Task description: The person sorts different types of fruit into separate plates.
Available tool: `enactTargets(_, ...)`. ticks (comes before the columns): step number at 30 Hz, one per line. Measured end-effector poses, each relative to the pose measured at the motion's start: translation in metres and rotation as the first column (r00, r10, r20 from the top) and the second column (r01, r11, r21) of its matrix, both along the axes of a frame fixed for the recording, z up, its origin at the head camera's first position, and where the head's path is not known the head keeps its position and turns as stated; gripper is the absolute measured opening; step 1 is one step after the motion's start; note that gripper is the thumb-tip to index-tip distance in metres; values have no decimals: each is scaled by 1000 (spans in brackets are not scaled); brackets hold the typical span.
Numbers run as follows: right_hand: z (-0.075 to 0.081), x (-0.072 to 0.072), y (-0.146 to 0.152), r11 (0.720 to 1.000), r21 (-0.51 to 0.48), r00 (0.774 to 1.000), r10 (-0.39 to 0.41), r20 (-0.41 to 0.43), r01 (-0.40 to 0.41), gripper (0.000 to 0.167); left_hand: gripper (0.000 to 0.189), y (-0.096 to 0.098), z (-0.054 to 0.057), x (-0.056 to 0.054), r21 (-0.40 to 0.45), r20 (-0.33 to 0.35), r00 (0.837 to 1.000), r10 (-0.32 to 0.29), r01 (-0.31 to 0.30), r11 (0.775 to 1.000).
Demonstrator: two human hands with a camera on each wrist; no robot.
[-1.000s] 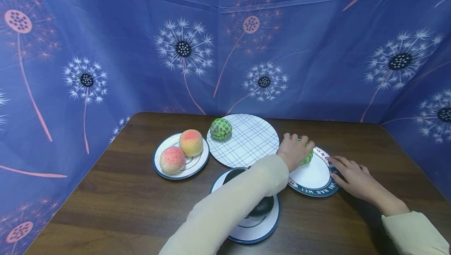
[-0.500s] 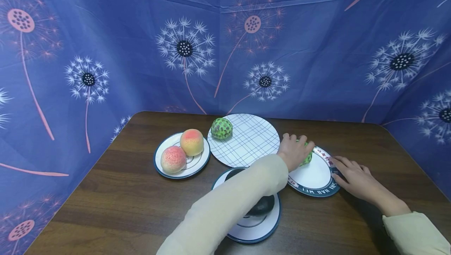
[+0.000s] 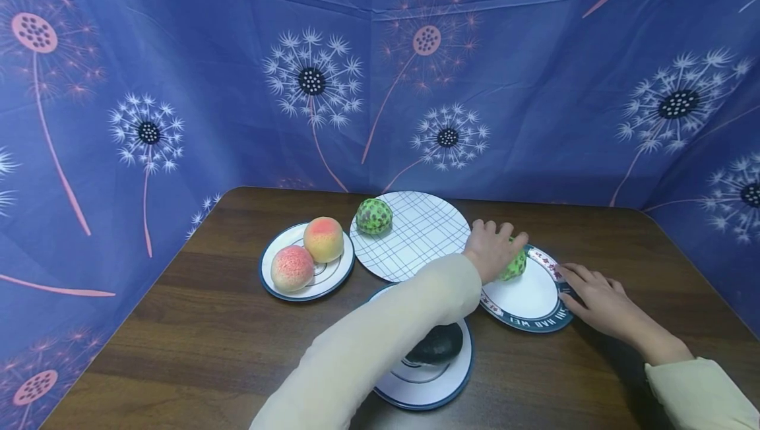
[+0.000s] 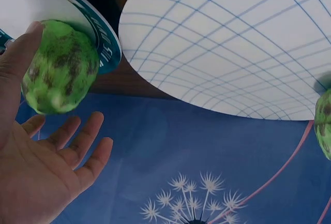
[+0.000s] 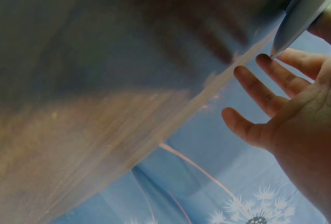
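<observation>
A green custard apple (image 3: 515, 265) with dark blotches lies at the left side of a white plate with a lettered dark rim (image 3: 537, 324). My left hand (image 3: 491, 250) is at that fruit's left. In the left wrist view its thumb overlaps the custard apple (image 4: 62, 69), while the loosely spread fingers (image 4: 85, 141) stand apart from it. On the plate's right rim rests my right hand (image 3: 602, 305), thumb and forefinger at the edge. The right wrist view shows its fingers (image 5: 258, 89) fairly straight beside the plate edge (image 5: 302, 17).
Another custard apple (image 3: 374, 216) sits on a checked plate (image 3: 421, 239) at the back. Two peaches (image 3: 291, 268) lie on a blue-rimmed plate (image 3: 270, 290). Under my left forearm, a dark smooth rounded thing (image 3: 439, 345) lies on a similar plate (image 3: 415, 394). A patterned blue cloth (image 3: 380, 87) hangs behind.
My left hand has shifted slightly left, and more of the custard apple beside it shows. The right hand stays at the plate rim.
</observation>
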State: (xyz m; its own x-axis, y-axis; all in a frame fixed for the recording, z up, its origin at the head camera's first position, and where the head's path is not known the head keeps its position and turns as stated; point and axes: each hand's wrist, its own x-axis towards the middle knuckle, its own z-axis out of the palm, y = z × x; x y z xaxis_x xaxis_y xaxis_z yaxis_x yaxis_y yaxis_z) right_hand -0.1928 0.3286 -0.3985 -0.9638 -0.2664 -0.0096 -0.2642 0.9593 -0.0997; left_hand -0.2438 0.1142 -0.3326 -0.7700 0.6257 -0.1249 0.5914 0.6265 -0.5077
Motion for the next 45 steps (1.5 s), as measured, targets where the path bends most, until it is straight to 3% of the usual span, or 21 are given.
enactTargets(12,1,1,1,1000,-2,1000,-5,16,5,60,69,-28,10,-12,-3,-37,999,38,-38,999)
enactTargets(26,-2,2,2,1000,-8,1000,-5,-8,5,59,69,-74,2,-36,56,-47,992,116,-113,992)
enactTargets(32,-2,2,2,1000,-10,1000,-4,-6,4,58,58,-95,-2,-43,96,-43,989,144,-139,986)
enactTargets(45,-1,0,1,1000,-14,1000,2,8,-2,59,60,-142,-8,-63,133,-19,966,259,-255,958)
